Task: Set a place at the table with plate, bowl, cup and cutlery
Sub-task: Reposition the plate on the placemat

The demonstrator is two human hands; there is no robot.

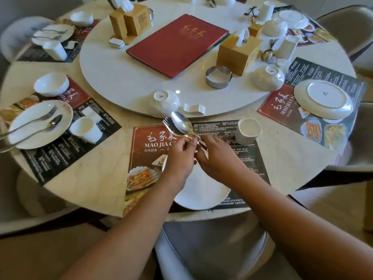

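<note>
Over the placemat (149, 138) in front of me, my left hand (179, 158) and my right hand (217, 156) meet and both hold the handles of a spoon (181, 123) and a fork (169, 126), whose heads point away from me. A white plate (201, 193) lies on the mat beneath my wrists, partly hidden by them. A white cup (248, 131) stands upright at the mat's far right corner. An upside-down white bowl (164, 102) rests on the turntable's near edge, just beyond the cutlery.
The turntable (125, 77) carries a red menu (178, 44), wooden tissue boxes (238, 52), a metal ashtray (218, 77) and another upturned bowl (267, 77). A laid setting with plate (40, 124), fork and spoon sits left; an upturned plate (323, 99) sits right. A chair (212, 249) is below.
</note>
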